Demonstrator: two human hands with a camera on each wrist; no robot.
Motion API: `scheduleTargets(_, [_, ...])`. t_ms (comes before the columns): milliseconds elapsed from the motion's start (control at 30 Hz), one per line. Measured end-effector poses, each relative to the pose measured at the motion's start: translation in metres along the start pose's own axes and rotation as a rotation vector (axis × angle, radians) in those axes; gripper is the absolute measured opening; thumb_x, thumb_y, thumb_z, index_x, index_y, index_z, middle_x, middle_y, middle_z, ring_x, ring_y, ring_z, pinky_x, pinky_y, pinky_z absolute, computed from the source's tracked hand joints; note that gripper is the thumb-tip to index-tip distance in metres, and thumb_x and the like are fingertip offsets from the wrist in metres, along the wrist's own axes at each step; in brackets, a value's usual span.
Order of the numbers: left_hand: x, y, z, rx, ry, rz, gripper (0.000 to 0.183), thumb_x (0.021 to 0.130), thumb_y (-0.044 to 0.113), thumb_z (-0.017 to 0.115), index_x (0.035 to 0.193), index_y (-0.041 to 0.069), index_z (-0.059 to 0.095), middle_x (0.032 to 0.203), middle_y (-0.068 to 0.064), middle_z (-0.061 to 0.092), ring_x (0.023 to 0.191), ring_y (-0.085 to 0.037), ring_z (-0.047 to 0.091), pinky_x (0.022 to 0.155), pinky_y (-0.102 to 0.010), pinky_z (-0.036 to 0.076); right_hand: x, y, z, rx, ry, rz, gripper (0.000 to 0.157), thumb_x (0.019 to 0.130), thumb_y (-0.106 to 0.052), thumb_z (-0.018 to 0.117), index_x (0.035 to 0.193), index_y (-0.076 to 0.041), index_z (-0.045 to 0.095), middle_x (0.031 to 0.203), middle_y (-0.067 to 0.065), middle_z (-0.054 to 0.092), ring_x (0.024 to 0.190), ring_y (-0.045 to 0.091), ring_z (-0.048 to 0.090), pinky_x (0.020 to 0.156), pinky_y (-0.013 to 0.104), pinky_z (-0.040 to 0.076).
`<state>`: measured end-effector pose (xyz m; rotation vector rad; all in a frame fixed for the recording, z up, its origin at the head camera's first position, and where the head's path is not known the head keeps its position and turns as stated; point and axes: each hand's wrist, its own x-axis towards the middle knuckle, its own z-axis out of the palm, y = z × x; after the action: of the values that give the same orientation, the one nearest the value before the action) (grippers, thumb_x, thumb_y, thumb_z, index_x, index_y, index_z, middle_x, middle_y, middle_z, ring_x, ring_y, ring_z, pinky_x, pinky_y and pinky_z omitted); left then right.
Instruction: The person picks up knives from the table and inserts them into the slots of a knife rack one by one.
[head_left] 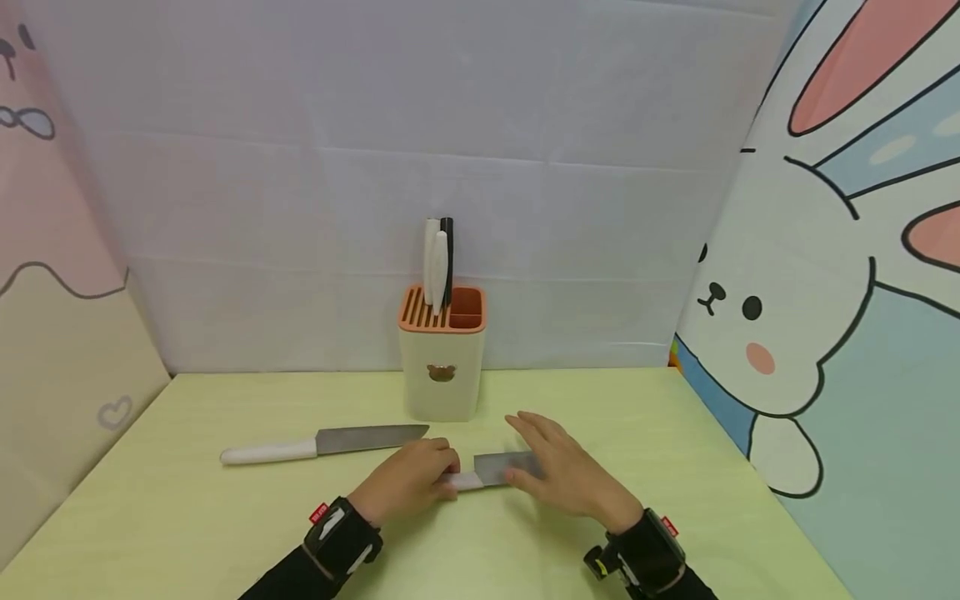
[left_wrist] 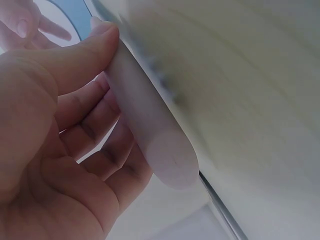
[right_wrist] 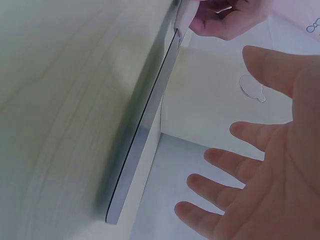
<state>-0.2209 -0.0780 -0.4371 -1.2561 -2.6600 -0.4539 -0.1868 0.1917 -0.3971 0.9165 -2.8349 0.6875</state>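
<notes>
My left hand (head_left: 411, 477) pinches the white handle (left_wrist: 150, 112) of a cleaver (head_left: 492, 469) between thumb and fingers. In the head view its broad grey blade points right; in the right wrist view the blade (right_wrist: 136, 142) shows nearly edge-on, close over the table. At the blade's far end is my right hand (head_left: 567, 477), fingers spread and holding nothing; in the head view its thumb overlaps the blade. A chef's knife (head_left: 371, 438) with a white handle lies on the table to the left, its tip just beyond my left hand.
Behind the hands stands a cream knife block (head_left: 440, 396) with an orange slotted top. Two white handles and a black handle (head_left: 447, 262) stick up from it. The pale table (head_left: 247, 525) meets a white cloth backdrop (head_left: 300, 208), with cartoon-printed panels at both sides.
</notes>
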Motion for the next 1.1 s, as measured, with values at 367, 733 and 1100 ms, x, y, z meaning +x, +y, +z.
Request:
scheduleTargets(367, [0.005,0.014,0.0,-0.012,-0.025,0.002,0.021,0.077,0.026,0.08,0.088,0.016,0.065,0.083,0.009,0.054,0.073,-0.005,0.047,0.067,-0.023,0.045,-0.002,0.002,0.006,-0.013,0.016,-0.023,0.071,0.094,-0.042,0.06,0.15,-0.015,0.027,0.149,0.014,0.029,0.135,0.029,0.028,0.101,0.053,0.036])
scheduleTargets(733, [0.005,0.019,0.001,-0.009,0.002,-0.035,0.022,0.077,0.026,0.081,0.088,0.015,0.066,0.085,0.007,0.057,0.074,-0.006,0.048,0.067,-0.025,0.046,0.0,0.002,0.004,-0.03,0.026,-0.037,0.071,0.093,-0.041,0.061,0.15,-0.014,0.027,0.149,0.013,0.029,0.134,0.028,0.028,0.101,0.052,0.036])
scheduleTargets(1100, [0.003,0.012,-0.005,-0.048,-0.032,-0.058,0.029,0.076,0.028,0.082,0.098,0.015,0.069,0.087,0.006,0.058,0.074,-0.005,0.047,0.066,-0.024,0.045,0.001,0.002,0.005,-0.037,0.012,-0.039,0.071,0.094,-0.044,0.059,0.15,-0.016,0.026,0.15,0.012,0.029,0.135,0.027,0.028,0.101,0.051,0.036])
